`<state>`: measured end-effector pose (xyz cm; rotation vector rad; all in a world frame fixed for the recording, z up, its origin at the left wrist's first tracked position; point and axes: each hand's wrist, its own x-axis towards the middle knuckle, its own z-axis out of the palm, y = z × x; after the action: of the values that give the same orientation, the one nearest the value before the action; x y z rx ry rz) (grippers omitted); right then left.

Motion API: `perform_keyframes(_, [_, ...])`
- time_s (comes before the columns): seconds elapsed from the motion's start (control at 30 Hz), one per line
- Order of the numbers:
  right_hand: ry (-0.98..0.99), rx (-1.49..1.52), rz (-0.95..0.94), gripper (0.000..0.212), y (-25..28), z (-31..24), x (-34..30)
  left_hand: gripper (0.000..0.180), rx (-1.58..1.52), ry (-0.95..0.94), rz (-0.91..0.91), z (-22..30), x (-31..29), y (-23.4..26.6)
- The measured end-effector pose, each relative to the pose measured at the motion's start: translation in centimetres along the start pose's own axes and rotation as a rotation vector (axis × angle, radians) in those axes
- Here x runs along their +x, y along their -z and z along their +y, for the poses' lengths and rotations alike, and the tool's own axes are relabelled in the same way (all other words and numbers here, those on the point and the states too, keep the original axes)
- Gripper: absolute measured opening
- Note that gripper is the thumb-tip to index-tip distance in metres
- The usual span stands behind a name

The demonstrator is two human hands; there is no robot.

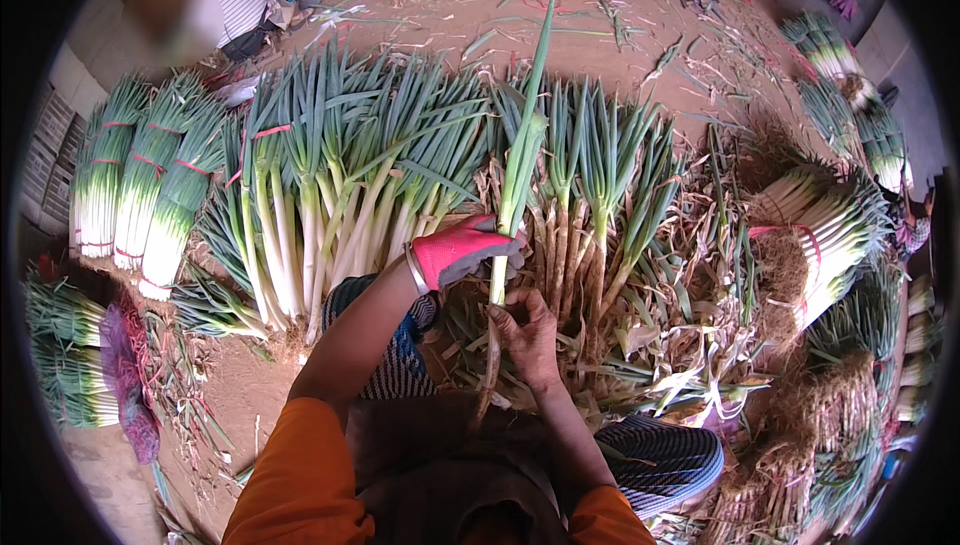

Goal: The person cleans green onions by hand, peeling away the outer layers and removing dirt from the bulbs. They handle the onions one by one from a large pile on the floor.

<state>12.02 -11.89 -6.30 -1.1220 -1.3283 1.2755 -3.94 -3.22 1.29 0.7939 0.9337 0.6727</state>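
Observation:
A long green onion [524,155] stands nearly upright in front of me, its leaves pointing away. My left hand [462,250], in a pink and grey glove, is closed around its pale upper stalk. Just below, my bare right hand [528,335] pinches the stalk with thumb and fingers. Under that pinch the stalk looks brown and runs down toward my lap; whether this is loose outer skin or the stalk itself I cannot tell. Left of my hands lie cleaner green onions [330,195] with white stalks. To the right, other green onions [575,255] have brown, dirty stalks.
Dry peeled leaves [670,330] heap up at my right. Tied bundles [145,185] stand at the far left, and a rooty tied bundle [810,235] lies at the right. A purple mesh bag [125,365] is at the left. A person [240,0] crouches at the back left.

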Motion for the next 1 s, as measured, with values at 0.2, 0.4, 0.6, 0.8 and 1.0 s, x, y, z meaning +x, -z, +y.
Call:
perform_keyframes(0.2, [-0.053, 0.098, 0.016, 0.020, -0.1, -0.2, -0.1, 0.023, -0.008, -0.036, -0.077, -0.2, 0.3, 0.2])
perform_keyframes(0.4, [-0.122, 0.159, -0.112, 0.018, 0.7, -1.8, -0.2, 0.024, 0.009, -0.087, -0.080, -0.1, 0.1, -0.3])
perform_keyframes(0.6, [0.257, -0.117, -0.470, 0.014, 0.5, -3.0, -3.2, 0.023, -0.120, -0.219, 0.199, 0.4, 0.9, 1.0])
perform_keyframes(0.8, [0.173, -0.434, -0.901, 0.012, 2.0, 5.1, -12.7, 0.019, -0.280, -0.317, 0.418, 1.8, 1.1, 1.1])
perform_keyframes(1.0, [-0.350, -0.360, -1.162, 0.016, 5.2, 4.3, -13.0, 0.027, -0.375, -0.467, 0.588, 3.0, 1.0, 2.6])
